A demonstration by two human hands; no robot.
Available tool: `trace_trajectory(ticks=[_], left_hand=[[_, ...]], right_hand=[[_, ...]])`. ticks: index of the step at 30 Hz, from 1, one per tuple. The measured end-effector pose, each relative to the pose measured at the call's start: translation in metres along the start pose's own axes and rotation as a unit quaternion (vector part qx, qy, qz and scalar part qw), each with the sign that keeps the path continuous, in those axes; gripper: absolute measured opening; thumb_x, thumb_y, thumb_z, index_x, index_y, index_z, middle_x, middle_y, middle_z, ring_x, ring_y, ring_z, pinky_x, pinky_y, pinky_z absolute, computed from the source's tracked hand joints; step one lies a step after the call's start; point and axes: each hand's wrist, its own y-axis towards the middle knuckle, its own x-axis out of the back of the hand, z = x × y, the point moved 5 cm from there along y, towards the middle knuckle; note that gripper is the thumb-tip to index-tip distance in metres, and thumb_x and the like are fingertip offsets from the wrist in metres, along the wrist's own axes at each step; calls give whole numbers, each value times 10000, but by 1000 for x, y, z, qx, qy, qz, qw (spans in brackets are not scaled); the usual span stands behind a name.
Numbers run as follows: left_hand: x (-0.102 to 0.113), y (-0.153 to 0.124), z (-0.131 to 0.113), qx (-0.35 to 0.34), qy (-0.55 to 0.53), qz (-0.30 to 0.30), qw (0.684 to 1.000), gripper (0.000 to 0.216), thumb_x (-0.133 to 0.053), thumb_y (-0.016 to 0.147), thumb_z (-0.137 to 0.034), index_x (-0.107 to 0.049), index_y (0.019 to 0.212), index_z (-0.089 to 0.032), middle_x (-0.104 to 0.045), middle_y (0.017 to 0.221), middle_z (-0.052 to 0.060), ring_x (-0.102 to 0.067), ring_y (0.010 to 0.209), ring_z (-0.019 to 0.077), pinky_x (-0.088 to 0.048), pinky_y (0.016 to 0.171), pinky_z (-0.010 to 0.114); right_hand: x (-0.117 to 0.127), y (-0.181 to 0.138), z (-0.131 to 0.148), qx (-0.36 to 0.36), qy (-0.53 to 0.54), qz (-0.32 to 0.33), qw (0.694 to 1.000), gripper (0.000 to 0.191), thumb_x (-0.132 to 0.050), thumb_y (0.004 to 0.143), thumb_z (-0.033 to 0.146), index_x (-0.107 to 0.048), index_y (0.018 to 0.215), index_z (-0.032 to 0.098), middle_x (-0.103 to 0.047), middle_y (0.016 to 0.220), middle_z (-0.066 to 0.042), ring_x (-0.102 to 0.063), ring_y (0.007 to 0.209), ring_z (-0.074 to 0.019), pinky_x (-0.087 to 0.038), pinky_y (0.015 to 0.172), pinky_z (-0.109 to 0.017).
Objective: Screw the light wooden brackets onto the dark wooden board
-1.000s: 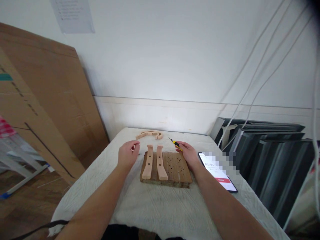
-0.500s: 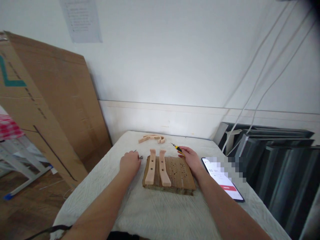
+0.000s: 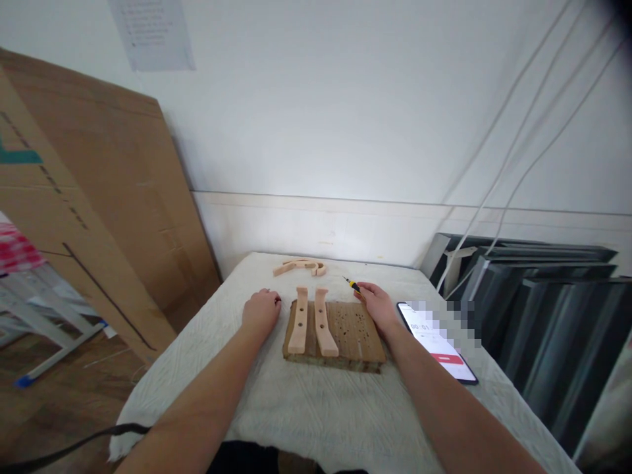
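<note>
My right hand (image 3: pixel 378 304) is closed around a small screwdriver (image 3: pixel 353 285) with a yellow and black handle. Its thin tip points to the far left, just past the far right corner of the wooden board (image 3: pixel 356 332). The hand itself rests against the board's right edge. The board is dark, peppered with small holes, and lies flat in the middle of the surface (image 3: pixel 306 408), which is covered with a white textured cloth.

Two pale wooden strips lie side by side on the left half of the board, running near to far. The left strip (image 3: pixel 299 327) and the right strip (image 3: pixel 324 324) each have their far ends poking out over the board's edge.

My left hand (image 3: pixel 261 309) sits knuckles up on the cloth just left of the board, fingers curled under. I cannot tell whether it grips anything.

A curved pale wooden piece (image 3: pixel 299 266) lies near the far edge. A phone (image 3: pixel 444 345) with a lit screen lies to the right of my right forearm. A large cardboard sheet (image 3: pixel 99 197) leans against the wall to the left, and dark panels (image 3: pixel 543 309) are stacked to the right.
</note>
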Motion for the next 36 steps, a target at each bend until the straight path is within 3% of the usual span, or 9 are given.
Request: trace_trajectory(ticks=[8,15,19,24,26,28,30,32,36], left_hand=[[3,3,-2,-20,-78,-50,995,228,-479,876,-268,-685,933,-188,-651,977,73,-606,894,181,-451,823,276],[9,3,-4,-54,-114,-75,989,231,-470,877,-275,-671,874,-161,-663,909,72,-604,864,203,-460,806,306],[23,-6,-11,-93,-140,-154,974,257,-407,924,-299,-614,991,-162,-633,1006,76,-589,826,167,-463,798,282],[46,-28,-31,-202,-199,-264,922,193,-459,907,-308,-601,901,-176,-643,897,51,-539,633,105,-467,655,229],[67,-33,-34,-183,-238,-346,889,165,-507,866,-316,-595,841,-179,-641,817,29,-482,535,82,-455,587,217],[89,-29,-40,-147,-276,-372,874,153,-530,842,-315,-606,834,-182,-628,749,7,-490,541,82,-452,583,211],[108,-16,-48,-112,-346,-333,870,184,-555,822,-324,-622,915,-179,-638,760,-2,-490,524,71,-442,555,199],[114,1,-62,-140,-442,-209,861,325,-586,797,-352,-600,1070,-176,-665,841,13,-488,500,65,-417,487,186],[100,6,-86,-230,-464,-24,855,294,-604,760,-291,-653,1015,-154,-694,869,39,-451,491,58,-376,469,182]], right_hand=[[1,2,-5,-13,19,-1,1000,322,-595,567,148,-692,864,226,-738,826,-15,-662,846,-205,-489,755,-318],[-3,-2,-1,-39,79,-6,996,249,-580,578,135,-671,790,230,-735,790,-22,-688,843,-219,-517,778,-326],[-2,-1,-3,-48,115,-15,992,205,-574,599,150,-653,766,238,-736,805,-31,-692,865,-233,-536,793,-345],[-4,2,-5,-41,143,-8,989,193,-564,603,150,-644,750,246,-735,839,-25,-688,895,-218,-532,833,-336],[-5,2,-6,-41,146,-3,988,203,-568,602,147,-649,759,246,-734,823,-23,-688,888,-217,-532,830,-338],[-6,3,-6,-40,148,2,988,206,-558,608,150,-653,765,245,-733,812,-20,-689,874,-214,-532,820,-339],[-6,3,-6,-39,150,6,988,205,-547,612,154,-654,764,241,-732,811,-16,-689,860,-208,-531,814,-335],[-6,3,-5,-39,152,10,988,204,-544,606,151,-652,758,234,-731,805,-15,-689,847,-204,-528,811,-329],[-6,2,-4,-38,152,15,987,217,-551,599,150,-654,769,237,-730,800,-12,-687,836,-199,-526,797,-319]])
